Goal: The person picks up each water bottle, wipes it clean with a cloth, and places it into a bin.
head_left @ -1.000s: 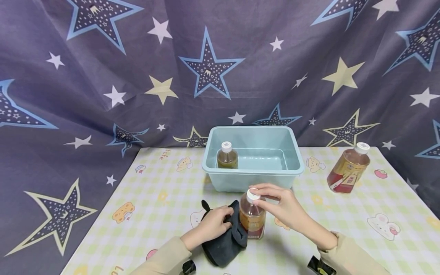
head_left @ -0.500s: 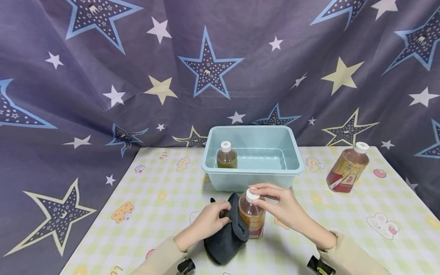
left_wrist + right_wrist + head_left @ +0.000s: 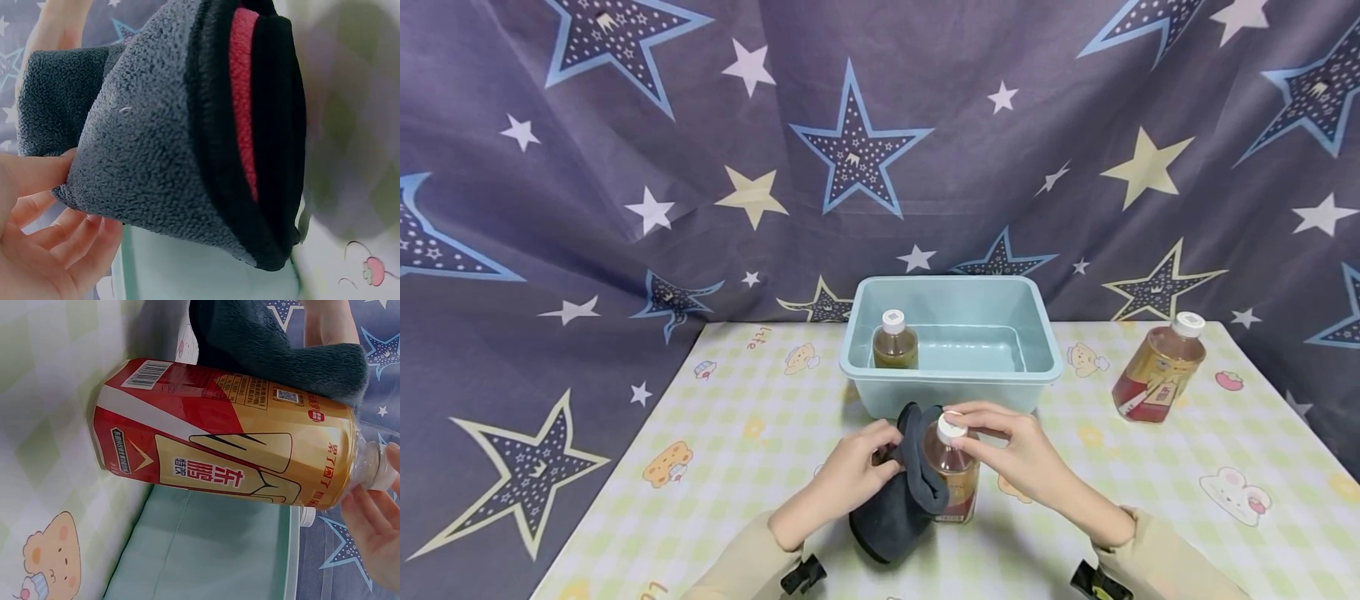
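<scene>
My left hand [image 3: 848, 471] pinches a dark grey plush cloth [image 3: 891, 517] between thumb and fingers. In the left wrist view the folded cloth [image 3: 144, 137] shows a black border and a strip of red. Its folded edge lies against the left side of a drink bottle [image 3: 957, 482]. Fingers of my right hand [image 3: 1022, 446] grip the white cap [image 3: 950, 427] of that bottle, which stands upright on the table. The right wrist view shows the bottle's gold and red label [image 3: 231, 437], with the cloth [image 3: 281, 362] along one side.
Behind the hands stands a light blue plastic tub [image 3: 951, 383] with one capped bottle [image 3: 895, 348] in its left part. Another bottle [image 3: 1159, 371] stands at the right of the checked tablecloth [image 3: 730, 483]. A star-patterned curtain [image 3: 700, 167] hangs behind the table.
My left hand has shifted the cloth up and to the right, so its upper part now stands higher along the bottle. The right hand and the bottle have stayed in place.
</scene>
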The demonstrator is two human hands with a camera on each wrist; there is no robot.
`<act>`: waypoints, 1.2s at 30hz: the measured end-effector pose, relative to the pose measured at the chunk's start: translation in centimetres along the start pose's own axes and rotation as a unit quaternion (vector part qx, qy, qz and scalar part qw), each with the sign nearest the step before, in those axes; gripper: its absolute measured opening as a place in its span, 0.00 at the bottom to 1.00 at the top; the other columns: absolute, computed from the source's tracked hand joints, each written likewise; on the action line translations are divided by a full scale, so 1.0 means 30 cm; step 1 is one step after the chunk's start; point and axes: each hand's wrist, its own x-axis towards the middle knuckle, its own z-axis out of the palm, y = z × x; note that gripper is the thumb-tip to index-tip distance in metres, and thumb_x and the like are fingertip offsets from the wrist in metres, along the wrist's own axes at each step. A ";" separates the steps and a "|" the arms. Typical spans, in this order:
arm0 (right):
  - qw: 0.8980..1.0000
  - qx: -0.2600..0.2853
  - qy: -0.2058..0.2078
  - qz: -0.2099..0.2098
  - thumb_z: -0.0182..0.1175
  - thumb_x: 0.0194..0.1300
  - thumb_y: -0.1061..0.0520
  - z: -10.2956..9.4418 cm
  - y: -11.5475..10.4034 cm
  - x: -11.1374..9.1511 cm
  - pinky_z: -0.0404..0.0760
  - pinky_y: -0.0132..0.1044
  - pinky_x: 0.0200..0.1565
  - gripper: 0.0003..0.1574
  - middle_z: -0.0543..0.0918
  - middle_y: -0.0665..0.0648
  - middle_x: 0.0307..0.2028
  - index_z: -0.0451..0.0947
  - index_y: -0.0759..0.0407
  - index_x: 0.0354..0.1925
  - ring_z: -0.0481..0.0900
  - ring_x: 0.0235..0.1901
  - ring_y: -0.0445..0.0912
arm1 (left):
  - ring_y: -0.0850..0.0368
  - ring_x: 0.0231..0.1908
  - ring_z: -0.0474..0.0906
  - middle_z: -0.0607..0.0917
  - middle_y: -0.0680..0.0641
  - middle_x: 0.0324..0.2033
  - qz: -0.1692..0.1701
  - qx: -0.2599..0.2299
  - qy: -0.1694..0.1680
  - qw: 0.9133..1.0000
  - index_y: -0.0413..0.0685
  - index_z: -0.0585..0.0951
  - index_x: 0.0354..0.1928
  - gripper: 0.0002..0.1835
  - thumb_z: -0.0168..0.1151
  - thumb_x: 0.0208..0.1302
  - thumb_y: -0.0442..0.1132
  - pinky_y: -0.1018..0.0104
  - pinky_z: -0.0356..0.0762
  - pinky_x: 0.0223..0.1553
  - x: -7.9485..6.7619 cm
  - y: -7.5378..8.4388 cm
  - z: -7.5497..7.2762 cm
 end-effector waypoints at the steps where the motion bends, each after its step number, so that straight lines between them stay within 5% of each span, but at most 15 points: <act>1: 1.000 -0.001 0.001 -0.003 0.61 0.51 0.68 0.000 0.001 0.000 0.75 0.32 0.43 0.16 0.78 0.60 0.44 0.79 0.64 0.42 0.76 0.44 0.42 | 0.63 0.22 0.63 0.69 0.56 0.23 0.003 0.000 0.004 1.000 0.48 0.75 0.29 0.09 0.61 0.46 0.27 0.74 0.63 0.23 0.001 0.002 -0.002; 12: 1.000 0.001 -0.002 -0.011 0.60 0.50 0.70 0.002 0.008 0.002 0.74 0.32 0.43 0.16 0.78 0.62 0.44 0.78 0.65 0.42 0.76 0.45 0.43 | 0.63 0.20 0.63 0.70 0.56 0.24 0.004 0.000 0.004 1.000 0.48 0.76 0.30 0.10 0.60 0.47 0.26 0.75 0.62 0.22 -0.003 -0.009 0.015; 36: 1.000 -0.001 -0.001 0.009 0.60 0.52 0.68 -0.002 -0.011 0.002 0.74 0.33 0.43 0.16 0.78 0.60 0.45 0.78 0.64 0.43 0.76 0.45 0.42 | 0.65 0.20 0.60 0.66 0.55 0.19 -0.042 0.059 -0.077 0.994 0.49 0.70 0.25 0.10 0.62 0.45 0.29 0.74 0.59 0.22 -0.039 -0.122 0.159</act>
